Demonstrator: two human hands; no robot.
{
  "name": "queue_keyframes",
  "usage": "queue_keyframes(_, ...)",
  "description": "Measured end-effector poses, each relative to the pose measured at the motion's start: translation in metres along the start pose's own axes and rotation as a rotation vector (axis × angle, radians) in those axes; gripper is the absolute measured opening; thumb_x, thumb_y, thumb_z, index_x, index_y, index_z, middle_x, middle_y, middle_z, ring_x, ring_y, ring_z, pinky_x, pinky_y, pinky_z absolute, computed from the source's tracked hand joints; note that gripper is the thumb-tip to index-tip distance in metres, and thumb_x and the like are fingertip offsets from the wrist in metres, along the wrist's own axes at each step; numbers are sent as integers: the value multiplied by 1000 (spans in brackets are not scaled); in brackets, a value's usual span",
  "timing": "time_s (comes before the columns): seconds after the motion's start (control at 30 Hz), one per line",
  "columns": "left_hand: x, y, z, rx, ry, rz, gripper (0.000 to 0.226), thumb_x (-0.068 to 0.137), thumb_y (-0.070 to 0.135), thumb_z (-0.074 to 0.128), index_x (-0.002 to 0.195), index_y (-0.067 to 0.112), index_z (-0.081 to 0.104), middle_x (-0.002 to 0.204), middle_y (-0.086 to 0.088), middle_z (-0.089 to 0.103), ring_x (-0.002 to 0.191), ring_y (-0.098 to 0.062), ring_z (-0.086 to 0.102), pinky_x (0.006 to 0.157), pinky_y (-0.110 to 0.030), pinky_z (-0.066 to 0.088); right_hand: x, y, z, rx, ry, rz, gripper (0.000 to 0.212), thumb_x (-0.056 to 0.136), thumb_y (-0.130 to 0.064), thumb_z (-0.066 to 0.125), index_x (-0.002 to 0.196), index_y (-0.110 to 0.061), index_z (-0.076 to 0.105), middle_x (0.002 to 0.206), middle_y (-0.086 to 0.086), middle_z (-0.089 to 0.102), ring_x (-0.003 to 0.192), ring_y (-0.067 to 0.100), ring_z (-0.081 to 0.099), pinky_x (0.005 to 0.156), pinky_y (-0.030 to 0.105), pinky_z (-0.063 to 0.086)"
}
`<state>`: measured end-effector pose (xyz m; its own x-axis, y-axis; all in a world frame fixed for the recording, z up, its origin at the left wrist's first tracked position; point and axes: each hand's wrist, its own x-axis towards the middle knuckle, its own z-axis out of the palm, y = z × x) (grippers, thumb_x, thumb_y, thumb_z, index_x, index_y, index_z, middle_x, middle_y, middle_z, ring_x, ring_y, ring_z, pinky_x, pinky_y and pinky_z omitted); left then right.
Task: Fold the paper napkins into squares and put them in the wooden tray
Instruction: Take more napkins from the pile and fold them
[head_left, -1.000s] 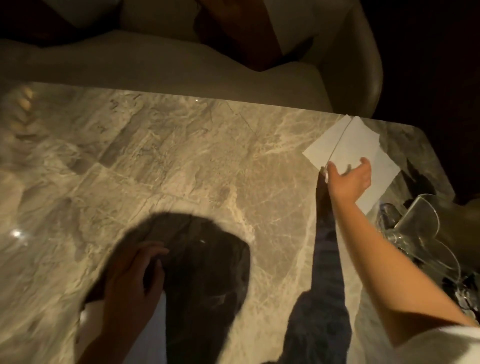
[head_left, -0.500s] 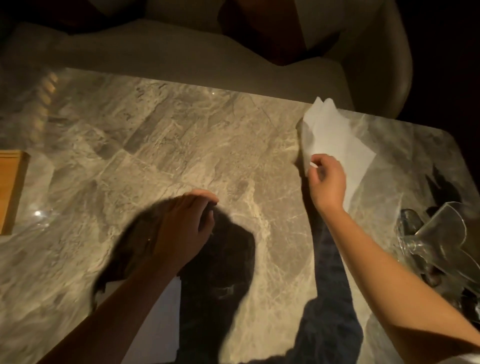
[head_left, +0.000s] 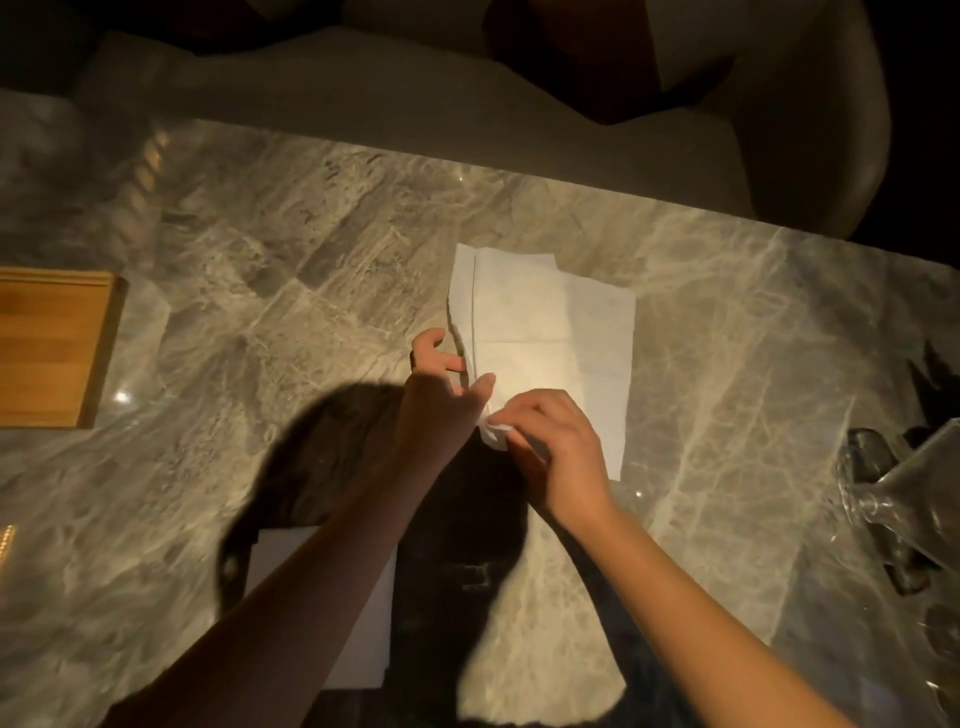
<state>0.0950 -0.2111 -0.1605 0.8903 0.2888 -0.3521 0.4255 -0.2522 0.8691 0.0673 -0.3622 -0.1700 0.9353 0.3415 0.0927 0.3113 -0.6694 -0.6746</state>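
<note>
Pinching the crumpled near corner of the napkin (head_left: 550, 332) with the right hand (head_left: 558, 447), thumb against fingertips. Left hand (head_left: 441, 400) just beside it at the napkin's left edge, fingers loosely curled, thumb against the paper; cannot tell whether actually gripping. Napkin flat on the table (head_left: 311, 260), mid-surface, well apart from the wooden tray (head_left: 52, 348) at the left edge.

To fold well: smooth out the crumpled corner first, lift the near edge with both hands, carry it over to the far edge, match corners before pressing, then run a finger along the crease. Go gently, for fear of tearing or dragging such thin tissue.

Soft, matte white paper, roughly rectangular, stepped along the far edge, crossed by faint old creases, with a raised fold down the left side. Polished, veined grey stone beneath, glossy under the light. Warm, flat wood on the tray. Second white sheet (head_left: 332, 613) under the left forearm; clear glassware (head_left: 914, 499) at far right.
</note>
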Motion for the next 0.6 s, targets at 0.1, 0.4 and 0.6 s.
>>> queue_keyframes(0.1,-4,-4,-9,119,15,73,50,83,8,62,129,8,42,111,-13,60,89,-26,62,73,-31,53,-6,0,-4,27,18,2,14,90,-14,62,97,-16,73,99,-1,66,99,15,56,81,38,50)
queue_keyframes(0.4,-5,-28,-58,204,30,259,52,83,-4,56,130,12,41,114,-7,57,90,-8,56,67,-7,44,-34,26,-37,-192,41,120,17,89,-17,53,93,-18,70,98,-3,65,94,17,58,81,39,48)
queue_keyframes(0.6,-13,-34,-76,483,-51,395,33,79,-3,63,108,9,53,110,-14,51,78,-14,57,63,-13,39,-62,39,-61,-313,74,293,26,84,-35,44,85,-24,67,90,-8,59,87,15,54,71,32,44)
